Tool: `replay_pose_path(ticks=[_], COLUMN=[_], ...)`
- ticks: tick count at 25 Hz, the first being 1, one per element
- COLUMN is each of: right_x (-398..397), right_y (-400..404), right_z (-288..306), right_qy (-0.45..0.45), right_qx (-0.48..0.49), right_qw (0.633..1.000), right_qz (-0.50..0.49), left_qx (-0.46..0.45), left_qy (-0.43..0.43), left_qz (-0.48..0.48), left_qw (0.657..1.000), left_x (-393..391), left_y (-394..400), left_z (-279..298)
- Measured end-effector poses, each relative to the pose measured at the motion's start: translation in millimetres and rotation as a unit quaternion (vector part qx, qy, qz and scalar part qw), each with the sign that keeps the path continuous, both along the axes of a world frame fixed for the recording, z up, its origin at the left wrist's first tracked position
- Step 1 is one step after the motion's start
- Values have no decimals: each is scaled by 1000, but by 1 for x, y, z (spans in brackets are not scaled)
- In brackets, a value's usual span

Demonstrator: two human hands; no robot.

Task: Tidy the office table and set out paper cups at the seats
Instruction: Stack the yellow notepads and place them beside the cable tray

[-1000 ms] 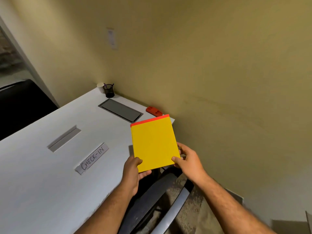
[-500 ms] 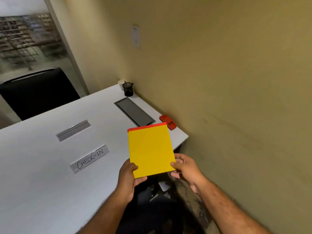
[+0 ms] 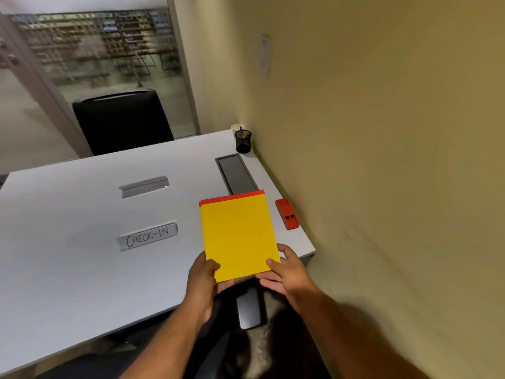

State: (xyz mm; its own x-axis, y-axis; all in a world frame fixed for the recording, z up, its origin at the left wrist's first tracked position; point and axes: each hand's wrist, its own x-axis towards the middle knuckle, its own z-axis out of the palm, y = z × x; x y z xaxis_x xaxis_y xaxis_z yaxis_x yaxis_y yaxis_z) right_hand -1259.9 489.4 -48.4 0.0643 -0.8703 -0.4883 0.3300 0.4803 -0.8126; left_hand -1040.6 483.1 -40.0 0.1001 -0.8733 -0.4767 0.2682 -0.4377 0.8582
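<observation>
Both my hands hold a yellow folder (image 3: 238, 236) with a red one showing behind its top edge, above the near right corner of the white table (image 3: 68, 255). My left hand (image 3: 203, 280) grips the folders' lower left corner, thumb on top. My right hand (image 3: 287, 272) pinches the lower right corner. A white paper cup (image 3: 235, 128) stands at the far right corner, half hidden behind a black mesh pen holder (image 3: 243, 141).
A "CHECK-IN" name plate (image 3: 147, 236) and a blank plate (image 3: 144, 186) lie mid-table. A grey cable hatch (image 3: 236, 173) and a red stapler (image 3: 287, 217) sit by the wall on the right. One black chair (image 3: 123, 121) is across the table, another chair's armrest (image 3: 248, 307) below my hands.
My view has swung left and lifted, bringing the far chair and glass wall into sight. The folders stay in both hands and have shifted over the table corner.
</observation>
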Motion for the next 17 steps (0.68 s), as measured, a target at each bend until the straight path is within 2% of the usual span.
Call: replay_pose_path(ticks=[3,6,13,17], right_x=[3,5,15,13], right_y=[-19,-45,-119,-189], right_z=[1,4,2,-7], right_qy=[-23,-3,-9,3], right_qx=[6,7,40,42], right_qw=[1000,1000,997,996], right_qz=[3,17,-69,-81], left_qx=[3,4,-7,0], left_qy=[-6,-11,-24,-28], left_qz=[5,8,-16,17], left_qw=[1000,1000,1000,999], left_x=[-2,-5,-13,-11], left_y=[-24,-51,-115,-161], left_z=[4,6,4,-4])
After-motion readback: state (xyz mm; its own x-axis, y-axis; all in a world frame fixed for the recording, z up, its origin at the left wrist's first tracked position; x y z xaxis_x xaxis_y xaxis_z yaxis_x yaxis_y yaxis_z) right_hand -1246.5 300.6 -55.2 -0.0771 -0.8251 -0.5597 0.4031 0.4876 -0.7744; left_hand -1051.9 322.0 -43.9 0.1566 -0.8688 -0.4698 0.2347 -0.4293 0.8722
